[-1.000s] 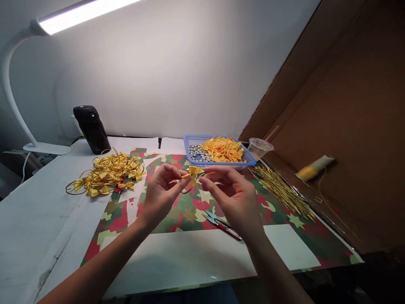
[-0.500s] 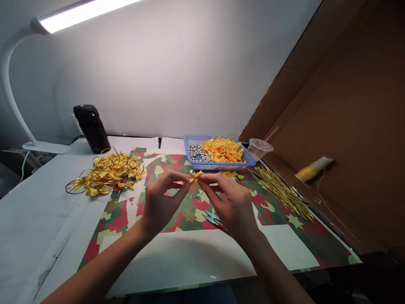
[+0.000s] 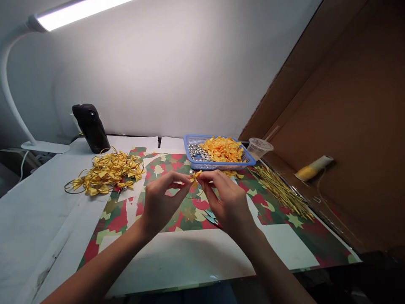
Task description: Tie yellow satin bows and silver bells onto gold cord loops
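A small yellow ribbon bow (image 3: 195,177) sits between my two hands, with a silver bead (image 3: 191,172) at its upper left and a thin gold wire loop (image 3: 193,195) hanging below it. My left hand (image 3: 163,202) pinches the bow's left side with thumb and fingertips. My right hand (image 3: 229,198) grips its right side the same way. Just below my right hand lie a pair of green-handled thread snips (image 3: 210,218), partly hidden by that hand.
A heap of gold-wired yellow bows (image 3: 107,173) lies left. A blue basket (image 3: 218,165) holds silver beads and yellow ribbon pieces. Behind stand a plastic cup (image 3: 259,148) and a black device (image 3: 90,128). Gold wire strips (image 3: 281,192) lie right, on patterned paper (image 3: 117,221), beside a cardboard wall (image 3: 348,105).
My hands have drawn closer together around the bow, and the silver bead now shows at its edge. My right hand has moved down over the snips, hiding more of them.
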Action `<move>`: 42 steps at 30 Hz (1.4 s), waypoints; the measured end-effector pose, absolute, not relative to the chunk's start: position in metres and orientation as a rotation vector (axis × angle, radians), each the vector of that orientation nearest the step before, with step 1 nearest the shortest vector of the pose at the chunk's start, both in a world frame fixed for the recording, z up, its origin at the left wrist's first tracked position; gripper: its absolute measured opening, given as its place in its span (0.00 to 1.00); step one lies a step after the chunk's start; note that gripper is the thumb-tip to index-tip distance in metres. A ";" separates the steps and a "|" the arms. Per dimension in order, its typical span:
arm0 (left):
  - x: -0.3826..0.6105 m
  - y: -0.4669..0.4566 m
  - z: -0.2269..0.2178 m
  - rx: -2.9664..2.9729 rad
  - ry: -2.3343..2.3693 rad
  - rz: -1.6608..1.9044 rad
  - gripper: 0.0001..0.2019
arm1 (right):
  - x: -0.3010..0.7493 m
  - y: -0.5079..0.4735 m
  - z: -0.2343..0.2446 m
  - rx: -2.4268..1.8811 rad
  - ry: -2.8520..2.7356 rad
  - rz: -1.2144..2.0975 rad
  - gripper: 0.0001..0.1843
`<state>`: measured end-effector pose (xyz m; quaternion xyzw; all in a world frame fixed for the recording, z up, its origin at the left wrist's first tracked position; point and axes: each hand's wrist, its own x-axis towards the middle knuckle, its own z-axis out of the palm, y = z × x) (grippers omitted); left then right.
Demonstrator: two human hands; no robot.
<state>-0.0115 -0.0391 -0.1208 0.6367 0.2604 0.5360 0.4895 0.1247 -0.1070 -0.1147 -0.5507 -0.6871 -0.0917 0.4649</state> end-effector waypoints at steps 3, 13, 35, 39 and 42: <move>-0.011 -0.038 -0.120 1.539 0.637 1.291 0.08 | 0.127 -0.105 -0.115 -1.330 -1.680 -0.234 0.09; -0.007 -0.029 -0.115 0.911 0.626 0.884 0.13 | 0.121 -0.117 -0.106 -1.123 -0.945 0.236 0.02; -0.007 -0.032 -0.113 0.815 0.603 0.809 0.18 | 0.114 -0.109 -0.114 -1.131 -0.860 0.248 0.03; -0.007 -0.032 -0.114 0.817 0.592 0.813 0.18 | 0.114 -0.110 -0.114 -1.142 -0.882 0.242 0.02; -0.006 -0.032 -0.114 0.814 0.584 0.817 0.18 | 0.114 -0.111 -0.114 -1.153 -0.904 0.231 0.02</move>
